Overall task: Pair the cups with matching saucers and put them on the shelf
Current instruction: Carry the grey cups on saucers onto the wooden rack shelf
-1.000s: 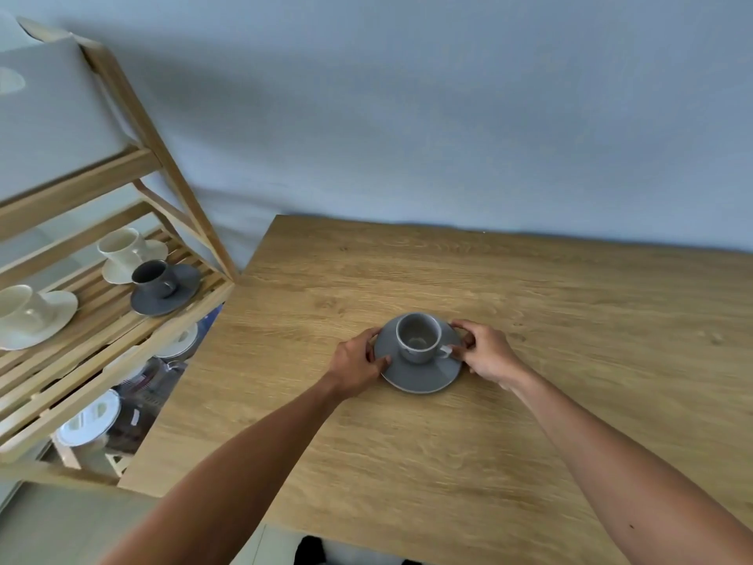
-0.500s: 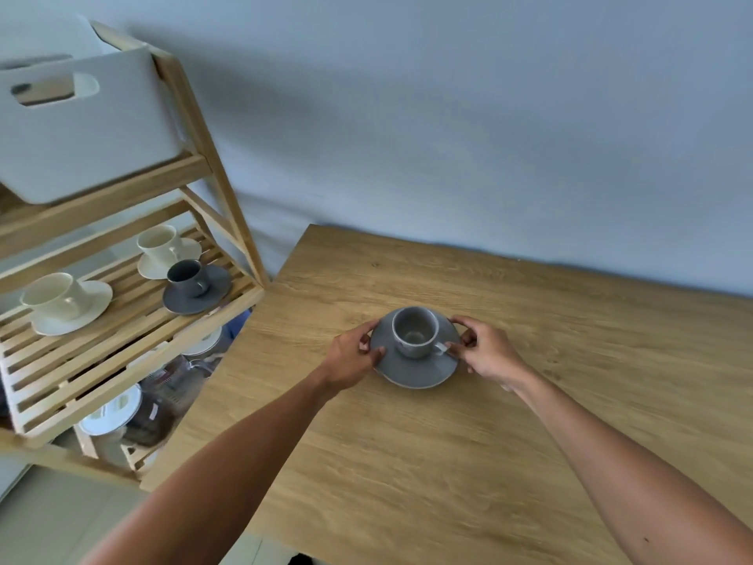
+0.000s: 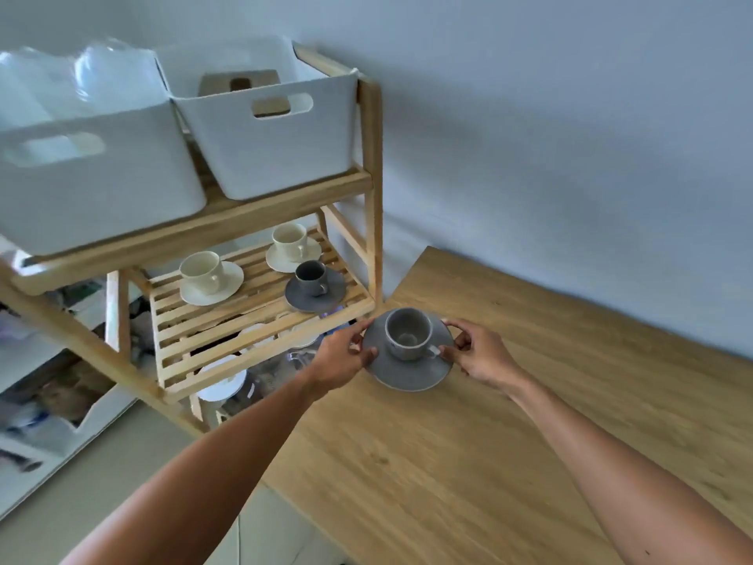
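A grey cup (image 3: 407,333) stands upright on a grey saucer (image 3: 408,371), its handle turned toward the right hand. The pair sits at the near-left corner of the counter (image 3: 529,422), just beside the shelf (image 3: 260,311); whether the saucer touches the wood or is lifted clear of it cannot be told. The left hand (image 3: 340,358) has its fingers (image 3: 368,353) clamped on the saucer's left rim, thumb on top. The right hand (image 3: 481,354) grips the right rim the same way, its fingers closed on the edge by the cup's handle. On the slatted middle level of the shelf stand a dark cup (image 3: 311,278) on a dark saucer (image 3: 313,295) and two cream cups (image 3: 202,271) on cream saucers. Two white bins (image 3: 265,144) fill the top level.
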`<move>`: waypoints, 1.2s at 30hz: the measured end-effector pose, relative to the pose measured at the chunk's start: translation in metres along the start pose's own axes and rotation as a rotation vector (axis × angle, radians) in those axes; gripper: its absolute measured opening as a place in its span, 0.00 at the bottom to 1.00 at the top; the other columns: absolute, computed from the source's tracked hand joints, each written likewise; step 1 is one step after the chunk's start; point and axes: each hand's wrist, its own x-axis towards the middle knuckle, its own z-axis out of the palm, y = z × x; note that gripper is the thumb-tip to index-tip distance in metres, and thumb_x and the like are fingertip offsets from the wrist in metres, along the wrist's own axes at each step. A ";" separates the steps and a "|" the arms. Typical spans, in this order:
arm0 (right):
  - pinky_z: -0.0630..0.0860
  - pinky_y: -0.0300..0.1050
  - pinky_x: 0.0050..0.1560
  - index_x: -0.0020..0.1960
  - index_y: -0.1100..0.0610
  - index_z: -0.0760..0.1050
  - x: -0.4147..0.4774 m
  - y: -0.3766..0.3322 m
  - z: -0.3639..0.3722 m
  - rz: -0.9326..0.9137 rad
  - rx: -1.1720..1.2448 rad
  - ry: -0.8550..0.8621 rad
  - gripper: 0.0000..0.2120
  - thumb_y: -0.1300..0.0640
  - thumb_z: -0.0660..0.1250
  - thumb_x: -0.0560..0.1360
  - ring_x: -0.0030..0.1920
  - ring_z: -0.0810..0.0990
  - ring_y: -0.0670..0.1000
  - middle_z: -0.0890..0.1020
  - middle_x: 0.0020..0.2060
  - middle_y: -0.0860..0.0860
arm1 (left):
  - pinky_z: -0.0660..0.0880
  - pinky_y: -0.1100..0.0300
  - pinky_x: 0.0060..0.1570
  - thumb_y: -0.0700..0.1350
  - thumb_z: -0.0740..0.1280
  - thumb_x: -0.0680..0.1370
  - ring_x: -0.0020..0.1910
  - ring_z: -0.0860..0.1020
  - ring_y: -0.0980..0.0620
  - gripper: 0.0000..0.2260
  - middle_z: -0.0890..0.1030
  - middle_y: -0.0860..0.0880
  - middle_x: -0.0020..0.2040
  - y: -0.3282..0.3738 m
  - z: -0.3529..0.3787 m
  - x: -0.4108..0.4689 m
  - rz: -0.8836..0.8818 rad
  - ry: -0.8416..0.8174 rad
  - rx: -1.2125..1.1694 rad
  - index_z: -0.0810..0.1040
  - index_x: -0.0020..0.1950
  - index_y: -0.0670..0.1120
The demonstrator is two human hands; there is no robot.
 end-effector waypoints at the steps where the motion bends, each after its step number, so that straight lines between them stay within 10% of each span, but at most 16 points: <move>1: 0.77 0.49 0.33 0.69 0.51 0.73 0.007 -0.009 0.011 -0.016 0.002 -0.019 0.25 0.57 0.75 0.73 0.30 0.75 0.49 0.76 0.34 0.51 | 0.77 0.60 0.52 0.49 0.69 0.77 0.54 0.79 0.54 0.25 0.78 0.51 0.59 -0.006 -0.012 -0.002 0.005 0.022 -0.007 0.69 0.73 0.53; 17: 0.67 0.30 0.27 0.73 0.55 0.69 0.131 -0.113 0.203 -0.166 -0.087 -0.304 0.28 0.56 0.73 0.75 0.30 0.70 0.45 0.72 0.33 0.52 | 0.72 0.67 0.40 0.43 0.67 0.79 0.50 0.75 0.53 0.24 0.78 0.48 0.54 -0.138 -0.174 -0.011 -0.267 0.226 0.079 0.67 0.74 0.53; 24: 0.69 0.29 0.33 0.74 0.55 0.68 0.182 -0.134 0.261 -0.230 -0.198 -0.357 0.28 0.55 0.71 0.76 0.34 0.71 0.39 0.71 0.32 0.39 | 0.76 0.57 0.47 0.41 0.68 0.78 0.49 0.76 0.50 0.23 0.78 0.48 0.52 -0.185 -0.202 0.008 -0.324 0.320 0.046 0.70 0.73 0.52; 28: 0.69 0.41 0.42 0.74 0.52 0.68 0.204 -0.138 0.285 -0.230 -0.244 -0.373 0.29 0.52 0.72 0.75 0.36 0.73 0.43 0.70 0.33 0.40 | 0.72 0.58 0.47 0.43 0.68 0.77 0.50 0.76 0.48 0.24 0.78 0.49 0.51 -0.208 -0.211 0.020 -0.334 0.364 0.119 0.70 0.72 0.55; 36: 0.65 0.33 0.34 0.74 0.51 0.68 0.226 -0.129 0.307 -0.230 -0.248 -0.359 0.29 0.54 0.72 0.75 0.45 0.73 0.47 0.74 0.42 0.46 | 0.70 0.58 0.48 0.45 0.66 0.79 0.50 0.74 0.50 0.24 0.79 0.47 0.56 -0.231 -0.213 0.036 -0.354 0.319 0.170 0.67 0.75 0.53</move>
